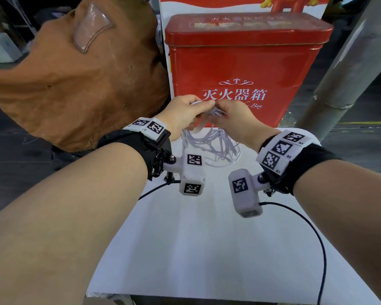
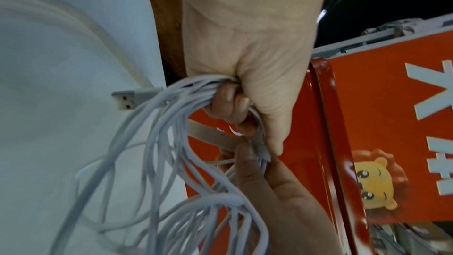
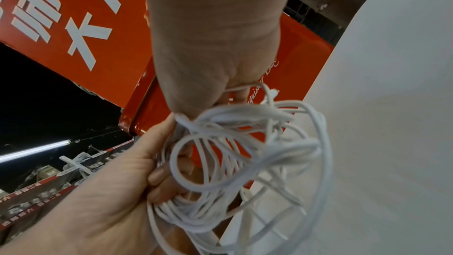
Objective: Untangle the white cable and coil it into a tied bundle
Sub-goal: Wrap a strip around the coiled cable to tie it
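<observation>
The white cable [image 1: 213, 143] is gathered into several loose loops that hang from both hands down toward the white table [image 1: 207, 249]. My left hand [image 1: 197, 110] grips the top of the loops in its curled fingers, which shows close up in the left wrist view on the left hand [image 2: 232, 100]. My right hand [image 1: 219, 112] meets it from the right and pinches the strands beside it. A flat pale strap [image 2: 208, 135] crosses between the hands. The cable's USB plug [image 2: 126, 99] sticks out to the left. In the right wrist view the loops [image 3: 245, 152] hang below my right hand [image 3: 208, 102], partly blurred.
A red tin box [image 1: 240, 62] with white lettering stands right behind the hands at the table's far edge. A brown cloth sack [image 1: 86, 73] bulges at the left. A grey pillar [image 1: 350, 73] leans at the right. Black camera leads [image 1: 317, 238] trail over the table.
</observation>
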A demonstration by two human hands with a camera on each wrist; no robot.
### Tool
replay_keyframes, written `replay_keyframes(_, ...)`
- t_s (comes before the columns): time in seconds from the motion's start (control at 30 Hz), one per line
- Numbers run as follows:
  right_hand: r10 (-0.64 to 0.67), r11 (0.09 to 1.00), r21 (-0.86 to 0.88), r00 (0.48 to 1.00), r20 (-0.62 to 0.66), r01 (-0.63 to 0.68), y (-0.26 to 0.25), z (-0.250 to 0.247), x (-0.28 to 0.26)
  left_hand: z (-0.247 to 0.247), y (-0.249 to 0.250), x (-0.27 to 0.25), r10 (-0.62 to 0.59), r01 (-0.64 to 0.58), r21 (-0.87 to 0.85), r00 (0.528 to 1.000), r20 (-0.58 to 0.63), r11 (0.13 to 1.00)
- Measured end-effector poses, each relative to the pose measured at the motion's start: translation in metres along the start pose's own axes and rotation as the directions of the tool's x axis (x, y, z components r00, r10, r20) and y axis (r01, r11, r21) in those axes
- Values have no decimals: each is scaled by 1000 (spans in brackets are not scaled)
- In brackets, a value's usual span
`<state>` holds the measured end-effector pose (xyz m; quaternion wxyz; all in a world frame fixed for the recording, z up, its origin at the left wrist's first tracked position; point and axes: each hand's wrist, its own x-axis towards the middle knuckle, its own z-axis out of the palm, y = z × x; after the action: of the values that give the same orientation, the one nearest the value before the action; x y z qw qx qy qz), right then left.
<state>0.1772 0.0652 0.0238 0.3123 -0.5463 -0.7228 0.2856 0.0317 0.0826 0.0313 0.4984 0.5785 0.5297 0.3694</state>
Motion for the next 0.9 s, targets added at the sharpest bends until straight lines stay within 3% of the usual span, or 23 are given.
replay_keyframes(0.1, 100, 984, 147, 994, 35, -104, -5, -2, -2, -2, -1, 0, 19, -20, 74, 1000, 14, 997)
replay_keyframes(0.23, 145, 941, 302, 988, 57, -156, -9, -3, 1, -9, 2, -1, 5, -6, 38, 1000, 21, 999)
replay_keyframes(0.33, 82, 964, 250, 996, 46, -91, -8, 4, 3, -9, 1, 0, -16, 16, 6, 1000, 25, 1000)
replay_keyframes(0.47, -19, 998, 51, 998, -59, 22, -4, 6, 6, -6, -1, 1, -32, 32, -57, 999, 3, 998)
replay_keyframes(0.6, -172, 985, -52, 959, -224, 165, -7, 3, 5, -8, -3, 3, -45, 34, -124, 995, -88, 992)
replay_keyframes(0.67, -220, 972, -129, 950, -220, 195, -10, 3, 7, -10, -5, 5, -43, 25, -145, 992, -121, 989)
replay_keyframes(0.8, -179, 983, -66, 960, -214, 168, -11, 7, 9, -11, -5, 6, -5, -17, -119, 984, -176, 993)
replay_keyframes(0.9, -103, 993, 32, 958, -269, 116, -9, 2, 9, -11, -4, 4, 34, -46, -78, 989, -145, 996)
